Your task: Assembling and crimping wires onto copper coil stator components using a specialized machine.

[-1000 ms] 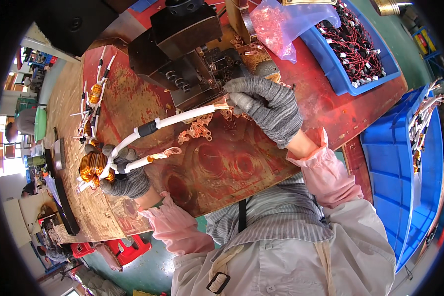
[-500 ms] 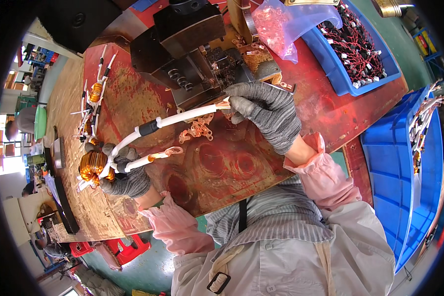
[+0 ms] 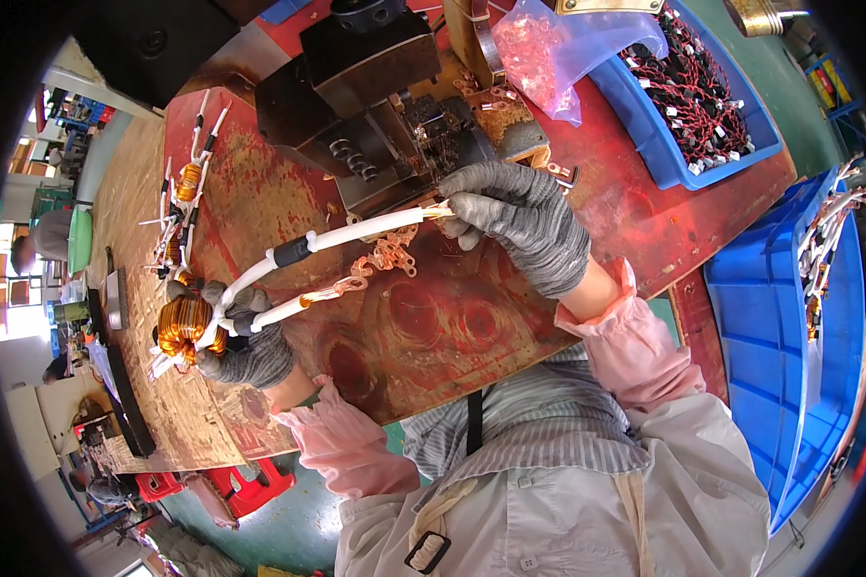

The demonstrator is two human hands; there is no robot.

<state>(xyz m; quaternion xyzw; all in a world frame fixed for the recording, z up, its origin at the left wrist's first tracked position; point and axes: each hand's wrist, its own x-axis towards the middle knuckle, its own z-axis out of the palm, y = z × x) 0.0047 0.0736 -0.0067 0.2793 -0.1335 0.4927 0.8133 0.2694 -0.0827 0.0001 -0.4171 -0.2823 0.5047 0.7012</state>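
My left hand (image 3: pixel 245 346), in a grey knit glove, grips a copper-wound coil (image 3: pixel 185 325) at the left of the red worktable (image 3: pixel 433 327). Two white-sleeved leads run from the coil. My gloved right hand (image 3: pixel 520 226) pinches the tip of the upper lead (image 3: pixel 356 231) right at the front of a black bench press machine (image 3: pixel 375 87). The lower lead (image 3: pixel 308 298) ends in a copper terminal and hangs free above the table. Loose copper terminals (image 3: pixel 387 258) lie just under the upper lead.
Finished coils with white leads (image 3: pixel 188 192) lie at the table's far left. A clear bag of copper parts (image 3: pixel 548 48) and a blue bin of wired parts (image 3: pixel 693 96) sit at the back right. Large blue bins (image 3: pixel 808 337) stand to my right.
My right hand has shifted the upper lead's tip slightly closer to the machine's front. The left hand and coil stay put.
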